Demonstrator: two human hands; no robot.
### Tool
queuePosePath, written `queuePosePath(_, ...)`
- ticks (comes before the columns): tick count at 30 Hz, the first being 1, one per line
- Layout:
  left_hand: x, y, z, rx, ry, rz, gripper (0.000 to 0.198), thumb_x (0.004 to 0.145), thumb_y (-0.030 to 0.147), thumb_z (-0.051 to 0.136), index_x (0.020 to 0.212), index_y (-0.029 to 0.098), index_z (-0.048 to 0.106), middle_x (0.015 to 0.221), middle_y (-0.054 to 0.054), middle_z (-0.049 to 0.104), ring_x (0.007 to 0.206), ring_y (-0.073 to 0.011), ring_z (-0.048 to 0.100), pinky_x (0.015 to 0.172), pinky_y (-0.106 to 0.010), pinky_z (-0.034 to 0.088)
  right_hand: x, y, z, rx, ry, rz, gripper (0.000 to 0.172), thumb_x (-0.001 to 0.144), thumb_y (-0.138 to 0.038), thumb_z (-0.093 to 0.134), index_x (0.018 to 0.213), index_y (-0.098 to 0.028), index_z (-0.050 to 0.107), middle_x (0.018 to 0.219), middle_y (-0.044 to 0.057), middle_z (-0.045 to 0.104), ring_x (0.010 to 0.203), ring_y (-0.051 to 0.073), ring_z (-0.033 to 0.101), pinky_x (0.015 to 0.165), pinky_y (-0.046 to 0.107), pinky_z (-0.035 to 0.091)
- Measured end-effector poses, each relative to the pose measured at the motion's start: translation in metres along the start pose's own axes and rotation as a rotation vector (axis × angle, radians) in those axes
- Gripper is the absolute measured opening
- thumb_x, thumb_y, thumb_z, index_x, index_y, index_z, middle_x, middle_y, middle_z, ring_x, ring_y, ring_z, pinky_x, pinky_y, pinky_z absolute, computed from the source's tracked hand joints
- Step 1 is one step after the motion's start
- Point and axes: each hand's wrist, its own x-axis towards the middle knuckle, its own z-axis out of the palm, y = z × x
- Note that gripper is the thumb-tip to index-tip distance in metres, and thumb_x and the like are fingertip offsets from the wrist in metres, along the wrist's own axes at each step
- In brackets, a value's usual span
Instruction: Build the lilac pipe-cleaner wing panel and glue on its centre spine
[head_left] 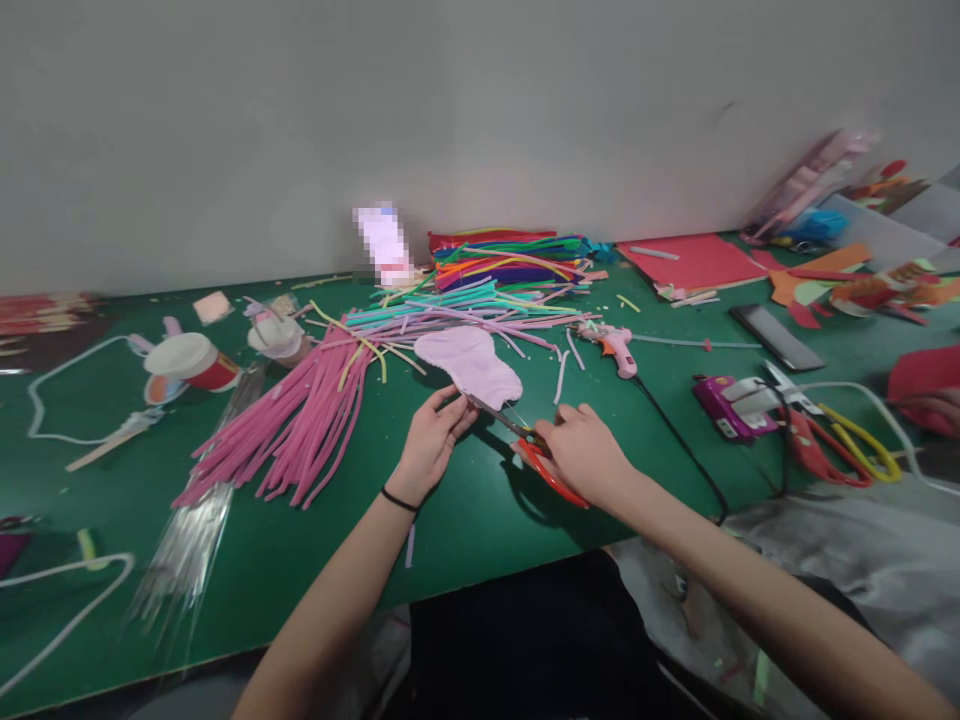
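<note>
A pale lilac, soft-looking piece with a rounded, wavy outline lies above the green table. My left hand pinches its lower edge between thumb and fingers. Wrapped in my right hand are red-handled scissors, whose blades reach left along the lower edge of the lilac piece. How far the blades are parted is hard to make out. Pink pipe cleaners fan out left of my left hand. A pink glue gun rests beyond my right hand, its black cord running toward me.
Bundles of coloured pipe cleaners lie at the back beside a lit, blurred phone. Cups stand left, near clear thin sticks. On the right are red sheets, a dark phone, a purple power adapter and yellow-handled scissors.
</note>
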Motion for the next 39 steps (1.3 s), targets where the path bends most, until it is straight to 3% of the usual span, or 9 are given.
queuePosePath(8,-0.001,0.0,0.0,0.011,0.024,-0.007,0.023,0.077,0.013,0.074,0.099,0.014,0.065,0.088,-0.004,0.073,0.082,-0.0111,0.07,0.089,-0.027,0.056,0.002,-0.005,-0.007,-0.057,-0.156,0.029,0.056,0.098,-0.054,0.026,0.093,-0.015,0.066,0.074,0.016,0.069,0.068,0.027,0.069,0.058,0.029,0.042)
queuePosePath(17,-0.001,0.0,0.001,0.014,0.001,0.005,0.023,0.076,0.018,0.076,0.095,0.013,0.065,0.085,-0.004,0.073,0.079,-0.0113,0.069,0.089,-0.03,0.056,0.006,0.002,-0.002,-0.098,-0.194,-0.02,0.057,0.098,-0.055,0.028,0.093,-0.012,0.065,0.075,0.018,0.071,0.071,0.03,0.071,0.057,0.031,0.045)
queuePosePath(25,0.0,0.0,0.001,0.014,-0.001,0.002,0.018,0.076,0.017,0.075,0.091,0.013,0.067,0.085,-0.004,0.073,0.08,-0.012,0.069,0.093,-0.033,0.054,0.01,0.009,0.004,-0.088,-0.268,-0.028,0.04,0.099,-0.035,0.033,0.097,-0.011,0.065,0.078,0.018,0.072,0.076,0.028,0.071,0.063,0.032,0.046)
queuePosePath(30,0.0,0.001,0.002,0.037,-0.031,-0.021,0.014,0.08,0.021,0.07,0.09,0.012,0.066,0.093,-0.008,0.073,0.087,-0.0156,0.07,0.092,-0.034,0.055,0.009,0.014,0.003,-0.095,-0.235,0.049,0.042,0.098,-0.038,0.032,0.098,-0.013,0.066,0.081,0.018,0.072,0.076,0.029,0.071,0.061,0.031,0.043)
queuePosePath(34,0.001,0.0,0.003,0.092,0.03,-0.019,0.015,0.076,0.014,0.072,0.088,0.012,0.063,0.082,-0.004,0.071,0.077,-0.013,0.069,0.088,-0.033,0.057,0.004,0.017,0.001,-0.119,-0.177,0.034,0.042,0.095,-0.048,0.04,0.095,-0.015,0.067,0.079,0.017,0.07,0.075,0.029,0.068,0.058,0.031,0.038)
queuePosePath(39,0.002,-0.002,0.005,0.106,0.072,0.005,0.019,0.071,0.01,0.073,0.086,0.012,0.061,0.078,-0.004,0.07,0.074,-0.0132,0.069,0.084,-0.032,0.057,-0.001,0.02,0.006,-0.144,-0.031,-0.036,0.044,0.091,-0.053,0.049,0.089,-0.012,0.066,0.075,0.016,0.068,0.092,0.03,0.06,0.071,0.035,0.036)
